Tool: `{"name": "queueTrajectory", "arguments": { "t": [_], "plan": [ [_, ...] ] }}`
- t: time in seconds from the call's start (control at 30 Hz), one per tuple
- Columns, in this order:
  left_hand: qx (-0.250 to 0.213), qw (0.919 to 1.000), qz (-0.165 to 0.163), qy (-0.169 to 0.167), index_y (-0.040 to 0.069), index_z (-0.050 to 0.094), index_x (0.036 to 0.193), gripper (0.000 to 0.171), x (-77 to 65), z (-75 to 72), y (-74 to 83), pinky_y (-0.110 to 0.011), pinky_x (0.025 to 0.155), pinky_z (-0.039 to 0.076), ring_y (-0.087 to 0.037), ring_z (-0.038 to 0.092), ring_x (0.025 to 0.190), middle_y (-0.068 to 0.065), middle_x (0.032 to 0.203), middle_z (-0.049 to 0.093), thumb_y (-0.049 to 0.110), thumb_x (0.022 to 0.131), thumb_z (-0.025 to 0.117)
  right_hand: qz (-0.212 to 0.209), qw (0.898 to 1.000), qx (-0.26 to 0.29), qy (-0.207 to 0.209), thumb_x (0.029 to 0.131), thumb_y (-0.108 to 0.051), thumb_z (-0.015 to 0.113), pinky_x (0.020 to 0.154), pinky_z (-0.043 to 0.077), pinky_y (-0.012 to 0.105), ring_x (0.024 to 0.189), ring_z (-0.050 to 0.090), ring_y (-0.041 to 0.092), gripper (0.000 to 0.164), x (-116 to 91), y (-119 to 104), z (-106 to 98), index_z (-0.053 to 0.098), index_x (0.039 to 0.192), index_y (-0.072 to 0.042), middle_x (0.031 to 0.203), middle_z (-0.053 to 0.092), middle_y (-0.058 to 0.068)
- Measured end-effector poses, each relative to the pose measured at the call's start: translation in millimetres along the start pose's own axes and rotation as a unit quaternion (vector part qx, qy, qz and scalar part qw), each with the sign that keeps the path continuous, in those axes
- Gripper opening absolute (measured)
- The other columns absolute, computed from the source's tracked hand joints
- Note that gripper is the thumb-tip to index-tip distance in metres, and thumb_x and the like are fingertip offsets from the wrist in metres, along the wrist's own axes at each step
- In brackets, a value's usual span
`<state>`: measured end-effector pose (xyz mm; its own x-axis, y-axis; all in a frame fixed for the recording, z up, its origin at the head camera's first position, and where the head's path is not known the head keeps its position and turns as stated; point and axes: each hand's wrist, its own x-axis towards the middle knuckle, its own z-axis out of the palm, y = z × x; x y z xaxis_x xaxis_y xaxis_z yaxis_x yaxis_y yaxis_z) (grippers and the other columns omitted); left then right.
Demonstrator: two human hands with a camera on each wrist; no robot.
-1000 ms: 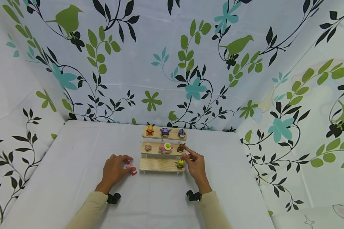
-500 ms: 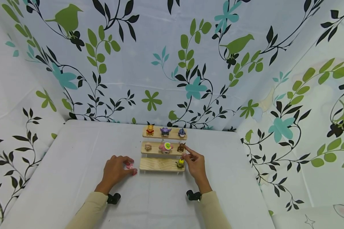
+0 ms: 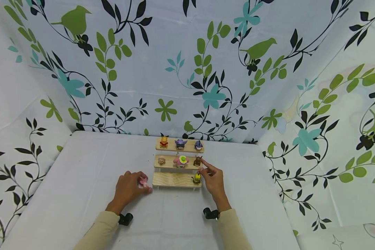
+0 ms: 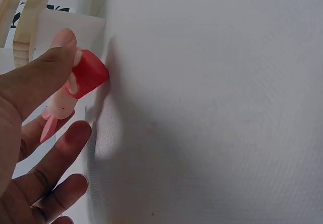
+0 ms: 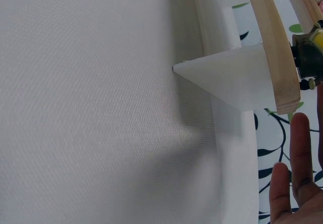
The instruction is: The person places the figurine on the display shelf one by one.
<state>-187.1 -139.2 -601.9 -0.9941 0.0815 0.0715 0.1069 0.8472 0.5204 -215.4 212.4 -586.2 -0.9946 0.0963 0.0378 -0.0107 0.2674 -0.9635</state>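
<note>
My left hand pinches a small pink figurine with a red lower part between thumb and fingers, left of the display shelf. In the left wrist view it is tilted, its pink ear pointing down-left. My right hand is at the right end of the three-tier wooden shelf, fingers extended, index and thumb by the middle board's end. Close to those fingers are a brown figurine on the middle board and a yellow-green figurine on the bottom board. The right wrist view cuts off its index and thumb.
The top board carries a yellow-and-red bear figurine, a purple figurine and a blue one. A pale figurine and a pink one with a yellow-green top share the middle board. White cloth covers the table.
My left hand has closed on the pink and red figurine and shifted slightly right toward the shelf with it. The right hand has stayed in place.
</note>
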Motion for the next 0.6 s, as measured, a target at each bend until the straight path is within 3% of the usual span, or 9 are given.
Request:
{"name": "queueTrajectory", "arguments": {
  "t": [0.2, 0.5, 0.6],
  "plan": [
    [-0.010, 0.9999, 0.001, -0.004, 0.019, 0.075, 0.090, 0.035, -2.5, 1.6, 2.8, -0.037, 0.074, 0.034, -0.016, 0.048, 0.078, 0.004, 0.076, 0.061, 0.037, 0.071, 0.099, 0.003, 1.000, 0.002, 0.002, 0.101, -0.029, 0.075, 0.071, 0.046, 0.027, 0.091, 0.072, 0.019, 0.036, 0, 0, 1, 0.072, 0.135, -0.041, 0.096, 0.082, 0.005],
    [-0.056, 0.9984, -0.008, -0.002, 0.020, 0.080, 0.092, 0.027, -3.5, -6.4, 2.3, -0.033, 0.069, 0.034, -0.015, 0.047, 0.076, 0.006, 0.076, 0.065, 0.032, 0.076, 0.097, 0.022, 1.000, 0.000, 0.012, 0.103, -0.018, 0.072, 0.067, 0.042, 0.025, 0.088, 0.071, 0.015, 0.038, 0, -5, 2, 0.072, 0.138, -0.031, 0.098, 0.082, 0.011],
    [-0.079, 0.9968, -0.011, 0.001, 0.020, 0.081, 0.093, 0.023, -4.5, -11.8, 2.4, -0.031, 0.068, 0.035, -0.016, 0.049, 0.078, 0.005, 0.077, 0.066, 0.031, 0.079, 0.096, 0.013, 1.000, 0.004, 0.010, 0.102, -0.024, 0.074, 0.066, 0.041, 0.025, 0.088, 0.071, 0.013, 0.037, -1, -2, 2, 0.072, 0.137, -0.034, 0.098, 0.082, 0.010]
  ]
}}
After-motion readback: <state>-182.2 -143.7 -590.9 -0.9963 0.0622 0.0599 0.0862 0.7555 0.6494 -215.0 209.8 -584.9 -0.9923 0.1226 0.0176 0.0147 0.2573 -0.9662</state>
